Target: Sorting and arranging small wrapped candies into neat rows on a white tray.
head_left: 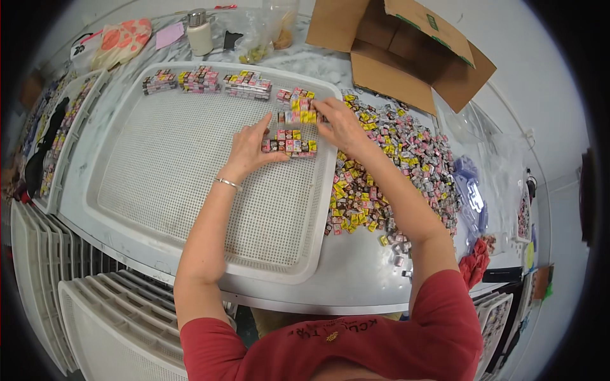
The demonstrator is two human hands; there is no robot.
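Observation:
Small wrapped cubes in pink, yellow, black and white are stacked into blocks on a white perforated tray (pixel 190 184). My left hand (pixel 248 149) has thumb and fingers spread at the left end of the nearer block of cubes (pixel 289 146), the thumb along its near edge and the index finger reaching toward the farther block. My right hand (pixel 343 127) pinches the right end of that farther block of cubes (pixel 297 113), whose top is uneven. Three more blocks of cubes (pixel 248 86) stand in a row along the tray's far edge.
Right of the tray lies a wide heap of loose cubes (pixel 394 165). An open cardboard box (pixel 406 57) stands behind it. A white bottle (pixel 199 35) and plastic bags (pixel 254 47) sit at the back. Another filled tray (pixel 70 127) is at left; stacked trays (pixel 121 311) stand below.

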